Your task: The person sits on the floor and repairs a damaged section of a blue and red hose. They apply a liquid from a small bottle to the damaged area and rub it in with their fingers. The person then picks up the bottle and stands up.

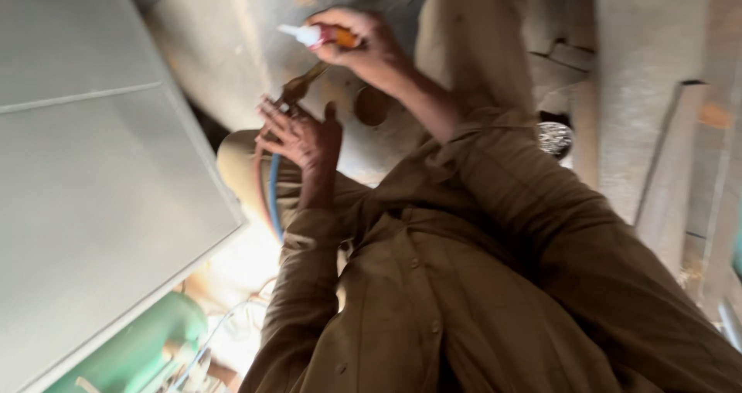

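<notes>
The right hand (357, 41) is closing around a small orange bottle (318, 35) with a white nozzle, gripping it by the body so that the nozzle is pointing out to the left, above the concrete floor (232, 45). Just below it, the left hand (305, 138) is holding a brass torch (303, 84), with the thumb standing up and the fingers partly spread around the handle; motion blur is hiding how firmly they are pressing. A blue hose (273, 196) and a red hose (259, 173) are hanging side by side from under that hand and are curving down past the knee. The torch tip is slanting up towards the bottle, near it but apart from it. The bottle is looking light and probably squeezable, so a grip on its orange body rather than the thin nozzle is likely suiting it best. The torch is looking stiff and heavier, with the hoses probably dragging on its rear end, so the handle just ahead of the hoses is seeming the surest place to hold. A grey cabinet panel (100, 169) is filling the left side, and a green cylinder (139, 339) is lying beneath it.
</notes>
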